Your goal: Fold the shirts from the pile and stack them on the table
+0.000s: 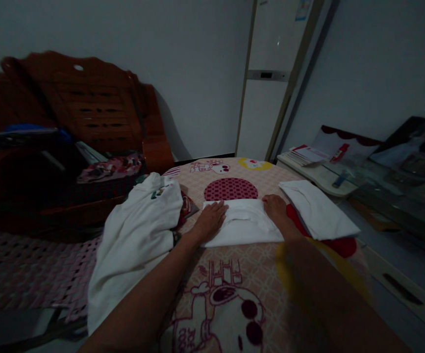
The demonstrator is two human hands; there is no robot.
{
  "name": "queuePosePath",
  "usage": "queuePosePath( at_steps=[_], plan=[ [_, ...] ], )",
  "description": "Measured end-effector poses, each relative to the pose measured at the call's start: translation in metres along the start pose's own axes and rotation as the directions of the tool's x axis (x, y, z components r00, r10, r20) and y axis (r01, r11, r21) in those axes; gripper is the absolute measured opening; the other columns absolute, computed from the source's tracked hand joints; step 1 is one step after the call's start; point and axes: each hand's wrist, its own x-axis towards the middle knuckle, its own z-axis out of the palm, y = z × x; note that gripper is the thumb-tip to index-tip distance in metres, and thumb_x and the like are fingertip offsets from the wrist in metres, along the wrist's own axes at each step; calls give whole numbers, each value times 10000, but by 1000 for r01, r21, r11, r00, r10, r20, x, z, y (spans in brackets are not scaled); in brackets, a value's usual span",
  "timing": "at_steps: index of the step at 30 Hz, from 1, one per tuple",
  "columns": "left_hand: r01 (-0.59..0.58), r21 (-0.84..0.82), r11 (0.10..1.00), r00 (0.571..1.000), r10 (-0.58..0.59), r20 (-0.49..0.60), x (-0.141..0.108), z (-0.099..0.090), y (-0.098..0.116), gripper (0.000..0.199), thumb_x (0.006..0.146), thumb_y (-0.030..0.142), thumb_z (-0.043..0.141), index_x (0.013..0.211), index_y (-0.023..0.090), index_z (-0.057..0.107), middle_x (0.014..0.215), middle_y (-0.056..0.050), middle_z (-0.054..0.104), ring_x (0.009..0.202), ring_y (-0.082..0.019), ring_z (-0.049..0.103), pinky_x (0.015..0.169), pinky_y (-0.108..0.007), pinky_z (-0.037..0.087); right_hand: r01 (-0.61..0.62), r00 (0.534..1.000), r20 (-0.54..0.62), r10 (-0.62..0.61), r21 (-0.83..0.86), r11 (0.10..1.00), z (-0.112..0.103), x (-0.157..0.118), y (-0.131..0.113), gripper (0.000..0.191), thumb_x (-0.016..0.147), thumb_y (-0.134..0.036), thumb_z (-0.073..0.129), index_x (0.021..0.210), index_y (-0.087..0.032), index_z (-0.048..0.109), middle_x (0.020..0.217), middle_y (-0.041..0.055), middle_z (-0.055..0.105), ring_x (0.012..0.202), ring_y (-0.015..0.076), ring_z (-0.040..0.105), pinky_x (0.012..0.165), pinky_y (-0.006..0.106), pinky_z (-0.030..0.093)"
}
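Observation:
A white T-shirt [247,230], folded into a flat rectangle with its neckline showing, lies on the round table's patterned cloth [267,274]. My left hand [212,217] rests flat on its left side, fingers stretched out. At the far right corner my right hand [275,208] has its fingers curled over the edge of the fabric. Right of it, a second folded white garment [317,208] lies partly over a red patch. A loose heap of white clothing [138,235] with a small printed figure hangs over the table's left side.
A carved wooden chair [98,108] with clothes on its seat stands at the back left. Behind the table is a tall white cabinet-like appliance [263,108]. Papers [308,154] lie on a side stand at right, beside a glass-topped surface. A woven pink seat [36,269] is at lower left.

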Motion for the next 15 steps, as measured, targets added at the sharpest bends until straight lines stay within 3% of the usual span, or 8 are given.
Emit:
queuePosePath(
  at_steps=[5,8,10,13,15],
  plan=[
    [-29,-6,1000,999,29,-40,-1,3,1,448,975,262,335,1383,147,481,1482,-162,445,1354,-283,426,1109,-513,343,195,979,-70,-192,37,980,2,-10,-2,371,917,-261,427,1173,-158,674,1286,165,613,1219,313,534,1058,462,392],
    [-34,-59,998,998,31,-60,-2,3,0,442,962,268,369,1371,155,495,1481,-160,447,1352,-279,431,1110,-505,347,361,932,-43,-359,50,931,15,-23,-6,430,958,-317,371,1308,-189,586,1375,116,566,1308,258,471,1115,441,347],
    [0,-140,990,995,-14,-100,-2,0,-5,436,938,274,420,1347,160,518,1440,-147,500,1321,-265,470,1106,-474,366,391,920,-23,-391,12,920,24,-31,-8,446,970,-328,360,1344,-179,554,1406,122,540,1339,253,442,1128,441,327],
    [180,-281,943,944,-246,-222,-1,-13,-18,368,890,248,468,1223,169,607,1263,-113,644,1170,-237,586,1033,-408,443,379,925,-20,-379,-23,925,30,-36,-8,455,982,-335,346,1363,-175,536,1449,134,493,1370,261,405,1128,453,322],
    [363,-356,861,842,-467,-270,-1,-25,-29,307,869,228,472,1104,168,661,1108,-93,707,1031,-218,643,947,-362,483,374,927,-23,-374,-16,927,30,-37,-8,452,987,-333,336,1376,-200,526,1462,121,481,1377,262,395,1126,467,323]
  ],
)
